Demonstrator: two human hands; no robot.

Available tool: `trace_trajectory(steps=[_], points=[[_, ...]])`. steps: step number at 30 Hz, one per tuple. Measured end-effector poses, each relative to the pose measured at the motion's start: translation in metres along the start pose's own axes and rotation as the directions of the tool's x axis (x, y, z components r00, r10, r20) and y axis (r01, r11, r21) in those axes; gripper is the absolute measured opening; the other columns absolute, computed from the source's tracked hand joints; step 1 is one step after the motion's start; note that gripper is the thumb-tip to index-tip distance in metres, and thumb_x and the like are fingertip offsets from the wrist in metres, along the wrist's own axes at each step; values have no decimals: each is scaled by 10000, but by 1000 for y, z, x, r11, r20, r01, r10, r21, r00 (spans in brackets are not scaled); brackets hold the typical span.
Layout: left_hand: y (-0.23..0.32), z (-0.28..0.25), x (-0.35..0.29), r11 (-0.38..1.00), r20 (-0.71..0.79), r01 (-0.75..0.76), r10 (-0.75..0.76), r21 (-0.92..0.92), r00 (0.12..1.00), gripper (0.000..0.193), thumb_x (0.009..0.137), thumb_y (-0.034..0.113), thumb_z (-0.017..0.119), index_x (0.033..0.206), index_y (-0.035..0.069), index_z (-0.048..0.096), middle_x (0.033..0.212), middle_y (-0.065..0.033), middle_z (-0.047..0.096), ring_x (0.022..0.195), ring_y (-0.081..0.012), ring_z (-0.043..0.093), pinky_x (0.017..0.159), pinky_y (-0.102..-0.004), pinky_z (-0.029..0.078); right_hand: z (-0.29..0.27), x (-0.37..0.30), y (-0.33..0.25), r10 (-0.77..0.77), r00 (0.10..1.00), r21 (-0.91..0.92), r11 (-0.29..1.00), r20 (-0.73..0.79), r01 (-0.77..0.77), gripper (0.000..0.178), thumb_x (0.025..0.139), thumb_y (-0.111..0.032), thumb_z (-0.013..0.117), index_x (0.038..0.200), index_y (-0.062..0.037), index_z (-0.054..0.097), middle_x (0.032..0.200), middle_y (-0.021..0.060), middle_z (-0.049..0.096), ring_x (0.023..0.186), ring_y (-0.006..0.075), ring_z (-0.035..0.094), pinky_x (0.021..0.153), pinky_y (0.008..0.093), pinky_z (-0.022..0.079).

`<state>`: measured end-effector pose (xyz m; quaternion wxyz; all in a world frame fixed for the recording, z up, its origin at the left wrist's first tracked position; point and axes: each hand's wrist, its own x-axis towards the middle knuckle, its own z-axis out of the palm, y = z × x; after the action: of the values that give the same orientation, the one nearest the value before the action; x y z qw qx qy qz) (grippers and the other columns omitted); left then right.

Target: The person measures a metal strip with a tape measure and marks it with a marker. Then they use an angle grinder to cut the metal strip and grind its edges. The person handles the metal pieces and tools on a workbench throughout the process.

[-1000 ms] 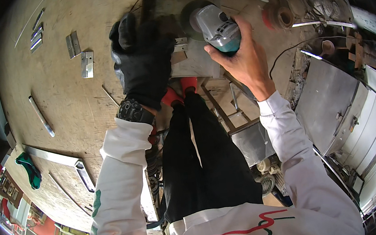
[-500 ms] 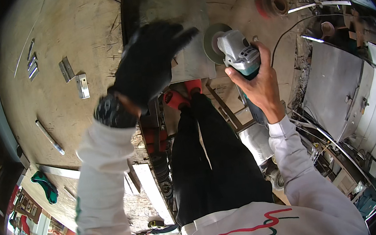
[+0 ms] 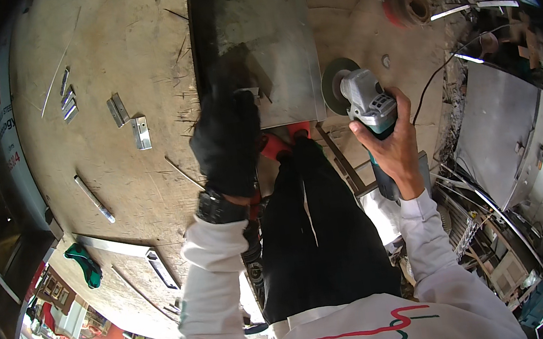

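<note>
My bare right hand (image 3: 395, 137) is wrapped round the body of an angle grinder (image 3: 371, 99), grey at the head and teal and black below. Its round disc (image 3: 336, 87) faces left, just beside the edge of a grey metal sheet (image 3: 282, 32). In a black glove, my left hand (image 3: 227, 141) is over the near left part of that sheet, fingers curled in. A small pale piece (image 3: 250, 92) shows at the fingertips; its kind is unclear, and the fingers are partly lost in dark shadow.
On the wooden bench (image 3: 115, 53) to the left lie two metal hinges (image 3: 141, 132), several short metal pieces (image 3: 68, 99), a marker (image 3: 95, 199) and a green cloth (image 3: 83, 265). A cable (image 3: 433, 78) trails at the right, near a leaning metal panel (image 3: 494, 132).
My left hand has drawn back toward me and its fingers have curled from a spread pose. The grinder stays in my right hand. The whole view has shifted slightly.
</note>
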<state>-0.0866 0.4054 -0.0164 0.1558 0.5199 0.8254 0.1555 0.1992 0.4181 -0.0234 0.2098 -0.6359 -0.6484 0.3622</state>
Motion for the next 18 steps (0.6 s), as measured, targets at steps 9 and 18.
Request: trace_trajectory(steps=[9, 18], points=[[0, -8, -1, 935, 20, -40, 51, -352, 999, 251, 994, 243, 716, 1235, 173, 712, 1020, -116, 765, 921, -361, 754, 758, -456, 603, -1, 7, -10, -7, 997, 60, 998, 73, 3, 882, 851, -410, 932, 1485, -95, 406, 1141, 224, 740, 1011, 380, 767, 877, 465, 604], [2, 2, -7, 965, -32, -215, 212, -153, 977, 142, 966, 212, 700, 1104, 178, 696, 1009, -94, 723, 875, -353, 739, 707, -483, 582, 0, 9, -18, -44, 984, 112, 993, 174, 25, 874, 852, -388, 932, 1486, -91, 408, 1162, 222, 733, 1030, 368, 766, 886, 464, 604]])
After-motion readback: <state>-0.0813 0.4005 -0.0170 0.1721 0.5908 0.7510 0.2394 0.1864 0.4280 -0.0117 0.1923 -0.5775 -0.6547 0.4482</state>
